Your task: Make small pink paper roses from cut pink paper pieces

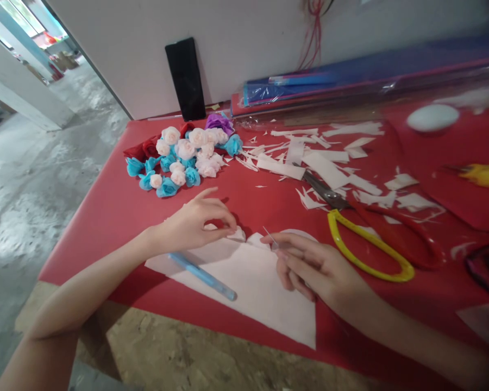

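Observation:
On the near part of the red table lies a large white sheet (264, 293) with a curved far edge. A light blue pen (204, 276) rests across it. My left hand (198, 220) hovers over the sheet's far left edge, thumb and forefinger pinched just above a small white piece (238, 234); what they hold, if anything, is too small to make out. A thin needle (270, 236) points up and left from the fingertips of my right hand (309, 263), which is closed on it. Another white piece (259, 240) lies between the hands.
Scissors (370, 247) with yellow and red handles lie right of my right hand. White scraps (330, 168) scatter behind them. Pink, blue, red and purple fabric-like flowers (185, 149) sit at the back left. A black phone (185, 79) leans on the wall.

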{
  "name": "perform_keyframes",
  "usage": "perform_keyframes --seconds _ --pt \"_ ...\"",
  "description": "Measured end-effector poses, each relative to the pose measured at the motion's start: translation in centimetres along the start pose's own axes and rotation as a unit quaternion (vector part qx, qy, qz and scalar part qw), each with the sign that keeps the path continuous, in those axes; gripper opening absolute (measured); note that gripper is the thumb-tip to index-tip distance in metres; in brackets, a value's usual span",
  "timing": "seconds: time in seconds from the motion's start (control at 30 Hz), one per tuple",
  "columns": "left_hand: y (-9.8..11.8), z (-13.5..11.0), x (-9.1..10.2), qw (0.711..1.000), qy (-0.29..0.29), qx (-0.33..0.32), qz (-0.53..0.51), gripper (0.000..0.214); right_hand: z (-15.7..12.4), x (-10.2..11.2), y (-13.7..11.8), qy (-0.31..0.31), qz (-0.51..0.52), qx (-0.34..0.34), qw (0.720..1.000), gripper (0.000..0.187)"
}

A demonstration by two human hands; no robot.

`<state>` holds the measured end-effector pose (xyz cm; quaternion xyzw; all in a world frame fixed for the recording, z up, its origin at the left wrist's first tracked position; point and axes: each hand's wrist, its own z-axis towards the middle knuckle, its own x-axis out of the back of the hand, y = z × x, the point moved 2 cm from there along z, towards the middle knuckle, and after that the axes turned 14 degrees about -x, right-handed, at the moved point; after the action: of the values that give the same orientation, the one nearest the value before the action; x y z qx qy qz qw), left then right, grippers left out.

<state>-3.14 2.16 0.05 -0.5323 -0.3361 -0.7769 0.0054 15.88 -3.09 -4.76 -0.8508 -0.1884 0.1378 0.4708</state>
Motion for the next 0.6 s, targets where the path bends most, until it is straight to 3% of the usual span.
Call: perform_keyframes --seconds 0.17,0.23,0.43,0.6 --pt "0.5 0.1 -0.2 0.979 0.076 0.153 -0.108 0.010 -0.3 0.0 -0.3 -0.028 -0.010 0.017 0.999 0.020" --pt "1.3 0.1 -0.1 0.968 0.095 0.184 -0.145 0.010 -0.8 -0.1 -0.7 -0.059 -0.022 0.020 0.998 0.017" --pt "3.9 0.2 0.3 0.946 0.121 0.166 -0.251 0.010 -2.1 -0.7 -1.7 -0.080 -0.006 0.000 0.997 0.015" --pt "5.3 0.5 0.8 0.940 0.126 0.149 -0.280 0.014 -2.4 -0.8 -2.1 -0.077 0.003 0.009 0.997 0.017"
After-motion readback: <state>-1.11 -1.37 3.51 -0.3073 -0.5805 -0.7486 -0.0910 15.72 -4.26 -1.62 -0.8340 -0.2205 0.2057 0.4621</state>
